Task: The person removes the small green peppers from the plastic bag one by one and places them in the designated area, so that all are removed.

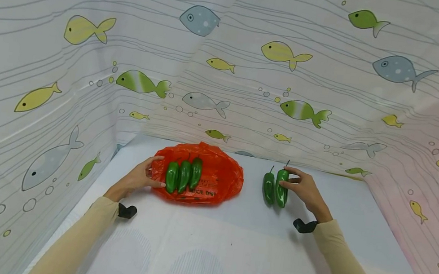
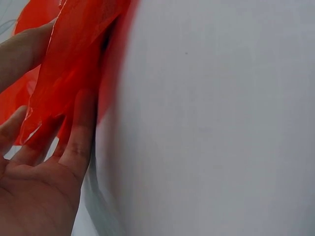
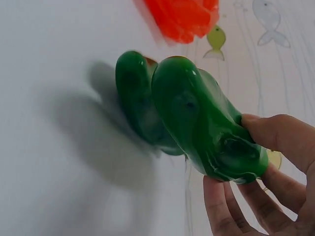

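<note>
On the left, a red plastic bag [image 1: 231,172] lies spread on the table, with three glossy green chili peppers [image 1: 184,176] side by side on it. My left hand [image 1: 139,175] holds the bag's left edge. In the left wrist view, some fingers [image 2: 84,110] of that hand show through the thin red plastic [image 2: 74,59]. Over on the right, my right hand [image 1: 303,189] grips a green chili pepper [image 3: 192,113] between thumb and fingers. Its stem points away from me. Another green chili pepper [image 1: 268,188] lies just left of the gripped one.
The white table [image 1: 207,244] has faint round patterns near its front. A fish-print cloth [image 1: 234,80] stands as a wall behind it and along both sides. Dark wrist-worn devices [image 1: 304,226] sit by each sleeve cuff.
</note>
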